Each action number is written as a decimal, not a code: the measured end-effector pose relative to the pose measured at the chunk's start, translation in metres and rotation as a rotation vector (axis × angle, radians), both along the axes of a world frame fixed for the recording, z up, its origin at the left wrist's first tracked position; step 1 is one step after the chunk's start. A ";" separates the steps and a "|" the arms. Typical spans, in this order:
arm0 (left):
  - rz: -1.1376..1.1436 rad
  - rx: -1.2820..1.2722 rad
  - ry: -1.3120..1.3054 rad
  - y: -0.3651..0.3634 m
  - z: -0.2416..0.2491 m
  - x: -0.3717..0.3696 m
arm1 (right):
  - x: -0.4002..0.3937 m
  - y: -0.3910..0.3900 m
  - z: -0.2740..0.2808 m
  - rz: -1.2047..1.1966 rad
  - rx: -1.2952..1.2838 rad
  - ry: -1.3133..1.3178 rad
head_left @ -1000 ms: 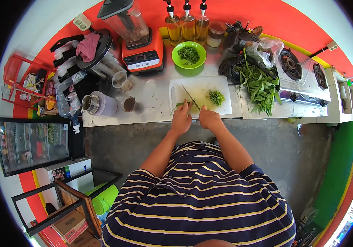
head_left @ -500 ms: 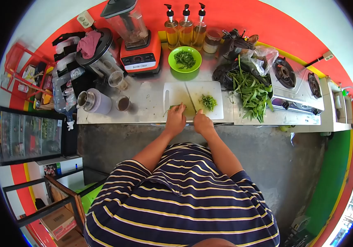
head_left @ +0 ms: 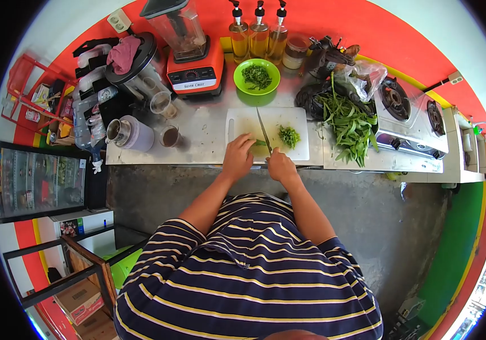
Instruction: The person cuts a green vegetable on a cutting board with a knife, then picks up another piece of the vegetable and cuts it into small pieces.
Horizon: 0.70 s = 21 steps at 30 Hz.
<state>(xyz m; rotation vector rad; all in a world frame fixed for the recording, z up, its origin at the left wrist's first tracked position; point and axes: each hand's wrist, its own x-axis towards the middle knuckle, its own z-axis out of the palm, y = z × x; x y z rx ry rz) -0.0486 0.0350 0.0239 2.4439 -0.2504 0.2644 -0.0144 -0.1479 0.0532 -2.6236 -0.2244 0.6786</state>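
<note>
A white cutting board lies near the counter's front edge. My right hand is closed round the handle of a kitchen knife, its blade pointing away from me across the board. Left of the blade, my left hand has its fingers curled on green stalks, whose ends stick out beside the knife. A small pile of chopped greens sits on the board to the right of the blade. Behind the board, more cut greens fill a bright green bowl.
Long leafy greens lie right of the board, by a gas stove. A red blender, pump bottles and a jar stand at the back. On the left are a glass of dark drink and a metal-topped container.
My left hand has shifted slightly left and away from me, and the green stalks now show beside the blade. The knife's blade points more straight ahead. The view has moved slightly.
</note>
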 end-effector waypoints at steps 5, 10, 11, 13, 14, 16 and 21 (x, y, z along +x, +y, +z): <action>-0.087 0.237 0.151 0.035 0.007 -0.013 | -0.004 0.006 -0.015 0.041 -0.108 0.011; -0.093 0.332 0.143 0.045 0.017 -0.001 | -0.011 0.012 -0.003 0.057 -0.201 0.003; -0.093 0.327 0.150 0.046 0.011 0.000 | -0.012 0.015 -0.002 0.062 -0.243 -0.016; -0.172 0.360 0.139 0.046 0.001 0.003 | -0.014 0.018 -0.008 0.061 -0.245 -0.030; -0.169 0.356 0.137 0.047 -0.003 0.003 | -0.012 0.020 -0.011 0.057 -0.241 -0.049; -0.169 0.384 0.081 0.048 -0.004 0.001 | -0.002 0.025 -0.006 0.068 -0.242 -0.032; -0.157 0.415 0.070 0.046 -0.004 0.001 | 0.006 0.024 0.012 0.106 -0.260 0.049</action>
